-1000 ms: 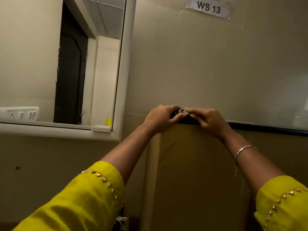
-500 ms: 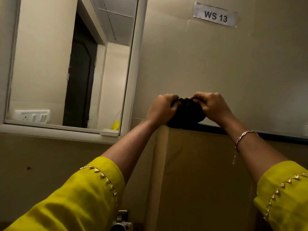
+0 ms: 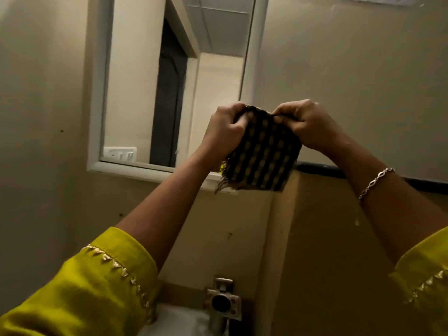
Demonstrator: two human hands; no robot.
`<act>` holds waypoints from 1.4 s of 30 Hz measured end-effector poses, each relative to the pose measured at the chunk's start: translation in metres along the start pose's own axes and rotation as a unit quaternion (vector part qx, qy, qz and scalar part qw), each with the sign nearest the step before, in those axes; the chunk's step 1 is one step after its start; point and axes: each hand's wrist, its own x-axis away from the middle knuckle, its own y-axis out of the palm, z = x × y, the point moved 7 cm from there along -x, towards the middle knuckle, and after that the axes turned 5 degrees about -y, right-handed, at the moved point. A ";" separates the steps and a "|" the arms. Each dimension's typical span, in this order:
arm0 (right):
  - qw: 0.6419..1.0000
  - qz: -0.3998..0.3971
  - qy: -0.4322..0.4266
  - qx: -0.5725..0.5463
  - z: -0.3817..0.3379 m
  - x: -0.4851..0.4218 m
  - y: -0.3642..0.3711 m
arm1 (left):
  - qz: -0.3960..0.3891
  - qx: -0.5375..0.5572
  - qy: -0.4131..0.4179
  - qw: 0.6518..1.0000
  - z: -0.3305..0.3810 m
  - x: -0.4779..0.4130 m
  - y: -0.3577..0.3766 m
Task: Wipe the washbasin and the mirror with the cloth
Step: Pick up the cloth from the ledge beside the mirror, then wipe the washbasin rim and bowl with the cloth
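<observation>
A dark checked cloth (image 3: 263,156) with a frayed edge hangs spread between my two hands in front of the wall. My left hand (image 3: 224,128) pinches its top left corner and my right hand (image 3: 303,124) pinches its top right corner. The white-framed mirror (image 3: 174,83) is on the wall up and to the left, its lower right corner just behind the cloth. A strip of the white washbasin (image 3: 179,318) shows at the bottom edge, with a metal tap (image 3: 221,304) above it. Most of the basin is out of frame.
A tan boxed column (image 3: 322,238) juts out to the right of the tap, topped by a dark ledge (image 3: 320,167). A paper label (image 3: 373,0) is stuck high on the right wall. The mirror reflects a dark doorway and a switch plate.
Both hands lifted the cloth off the dark ledge and it has opened out flat between them. The view tilted down, bringing the tap and basin into sight.
</observation>
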 end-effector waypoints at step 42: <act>0.389 -0.086 0.666 -0.631 -0.161 0.322 0.476 | -0.149 -0.486 -0.398 0.764 -0.328 0.434 -0.211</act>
